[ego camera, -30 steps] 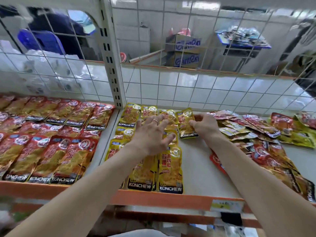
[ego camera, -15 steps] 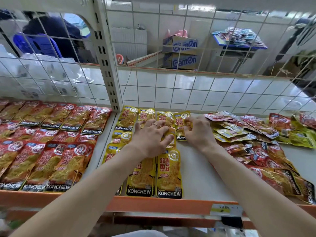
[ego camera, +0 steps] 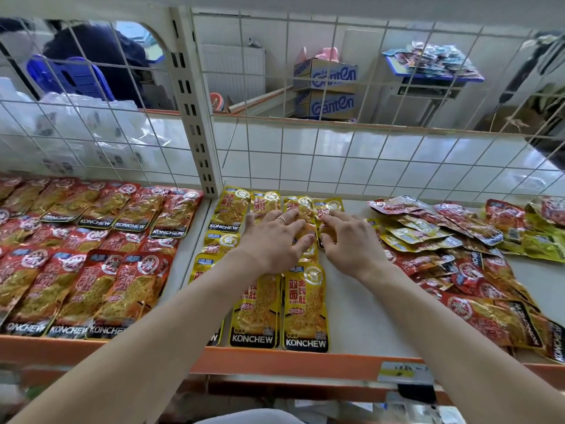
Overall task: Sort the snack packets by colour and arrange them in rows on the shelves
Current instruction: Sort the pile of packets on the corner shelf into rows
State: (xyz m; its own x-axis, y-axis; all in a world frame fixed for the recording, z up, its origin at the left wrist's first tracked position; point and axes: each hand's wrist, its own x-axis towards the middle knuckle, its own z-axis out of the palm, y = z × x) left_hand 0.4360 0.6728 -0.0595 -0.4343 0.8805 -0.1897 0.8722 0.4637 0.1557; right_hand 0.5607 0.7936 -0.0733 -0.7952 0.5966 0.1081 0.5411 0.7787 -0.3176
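Two-handed: presses left hand [ego camera: 272,240], spread open, and right hand [ego camera: 350,244], likewise open, onto glossy yellow foil snack packets [ego camera: 234,209] on white shelf [ego camera: 360,316].

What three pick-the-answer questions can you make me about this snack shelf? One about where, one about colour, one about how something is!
1. Where do the neat red packets lie?
A: left of the upright post
B: right of the yellow rows
C: on the floor

2. What colour are the packets that the left hand and right hand touch?
A: blue
B: yellow
C: purple

3. How is the heap on the right?
A: lined up in rows
B: jumbled, red and yellow mixed
C: packed in a box

Answers:
1 is A, since the red rows fill the section left of the post.
2 is B, since both hands rest on yellow packets.
3 is B, since its packets overlap at all angles.
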